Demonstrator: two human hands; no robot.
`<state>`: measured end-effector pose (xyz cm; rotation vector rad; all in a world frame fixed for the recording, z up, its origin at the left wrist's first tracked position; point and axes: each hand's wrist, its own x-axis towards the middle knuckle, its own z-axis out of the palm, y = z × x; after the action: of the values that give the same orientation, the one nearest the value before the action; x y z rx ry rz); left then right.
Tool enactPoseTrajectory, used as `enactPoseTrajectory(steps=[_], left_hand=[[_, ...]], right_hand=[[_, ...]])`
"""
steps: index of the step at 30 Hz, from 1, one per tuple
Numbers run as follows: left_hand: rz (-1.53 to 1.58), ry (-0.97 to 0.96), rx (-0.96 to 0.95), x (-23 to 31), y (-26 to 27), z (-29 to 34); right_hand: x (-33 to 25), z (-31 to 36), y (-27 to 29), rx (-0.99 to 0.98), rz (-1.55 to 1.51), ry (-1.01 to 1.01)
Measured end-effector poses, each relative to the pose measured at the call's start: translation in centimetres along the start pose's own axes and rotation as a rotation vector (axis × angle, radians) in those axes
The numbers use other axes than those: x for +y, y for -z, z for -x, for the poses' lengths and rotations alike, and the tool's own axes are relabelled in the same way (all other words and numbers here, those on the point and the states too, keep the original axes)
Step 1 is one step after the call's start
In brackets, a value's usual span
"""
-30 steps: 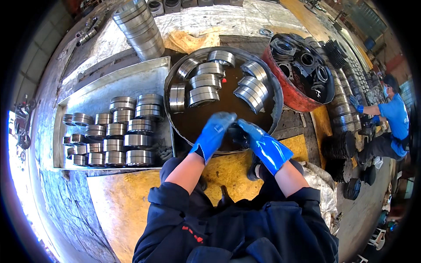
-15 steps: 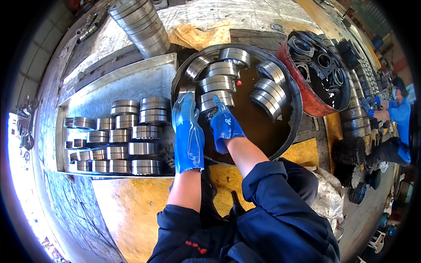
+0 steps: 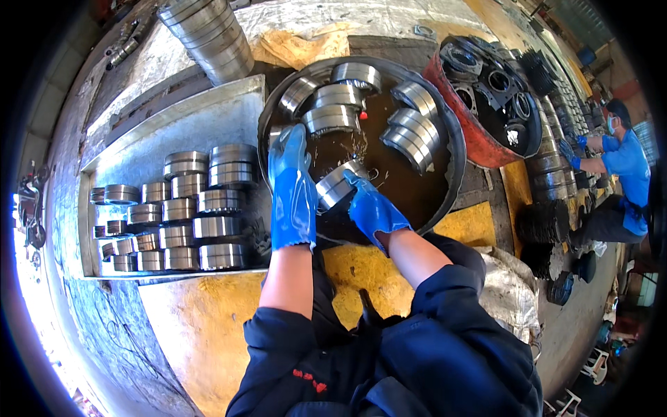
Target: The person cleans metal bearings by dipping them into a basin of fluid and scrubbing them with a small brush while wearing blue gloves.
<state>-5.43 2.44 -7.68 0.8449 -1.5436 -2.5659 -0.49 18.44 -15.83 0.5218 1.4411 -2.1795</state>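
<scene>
A round dark pan (image 3: 455, 174) of brown liquid holds several shiny steel bearing rings, among them a ring (image 3: 332, 119) in the middle group. My right hand (image 3: 375, 208), in a blue rubber glove, grips a tilted bearing ring (image 3: 338, 186) between thumb and fingers above the liquid at the near side. My left hand (image 3: 292, 187), gloved alike, reaches over the pan's left side. Its fingers are bent over another bearing ring (image 3: 276, 131), mostly hidden beneath them. Drips and ripples show just beyond the right hand's ring. A small red object (image 3: 363, 115) lies beside the middle rings.
Left of the pan, a metal tray (image 3: 174, 118) carries stacked bearing rings (image 3: 222, 226). A tall column of rings (image 3: 212, 38) stands behind it. To the right is a red tub (image 3: 455, 115) of dark metal parts. A co-worker (image 3: 625, 167) in blue stands at far right.
My right hand has drawn the nearest ring of the middle group toward me and tilted it. My left hand stays at the pan's left side. The view has shifted slightly.
</scene>
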Motion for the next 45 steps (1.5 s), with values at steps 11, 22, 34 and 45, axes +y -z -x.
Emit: enactPoseTrajectory(steps=[11,22,34,45], left_hand=[[-0.485,0.064,-0.265,-5.0,-0.2,1.0],[-1.425,-0.166,-0.645,-5.6,-0.3,3.3],[-1.142,-0.172,-0.586,-6.9,-4.1,4.0],[-1.157,0.046,-0.404,-2.6,-5.2,7.2]], right_hand=[[-2.0,4.6,7.2,0.005,0.463,0.111],[-0.1,2.1,5.4,0.17,1.241,-0.013],[1.6,-0.1,7.5,0.032,1.357,0.224],[-5.8,8.0,5.8,-0.118,0.362,-0.041]])
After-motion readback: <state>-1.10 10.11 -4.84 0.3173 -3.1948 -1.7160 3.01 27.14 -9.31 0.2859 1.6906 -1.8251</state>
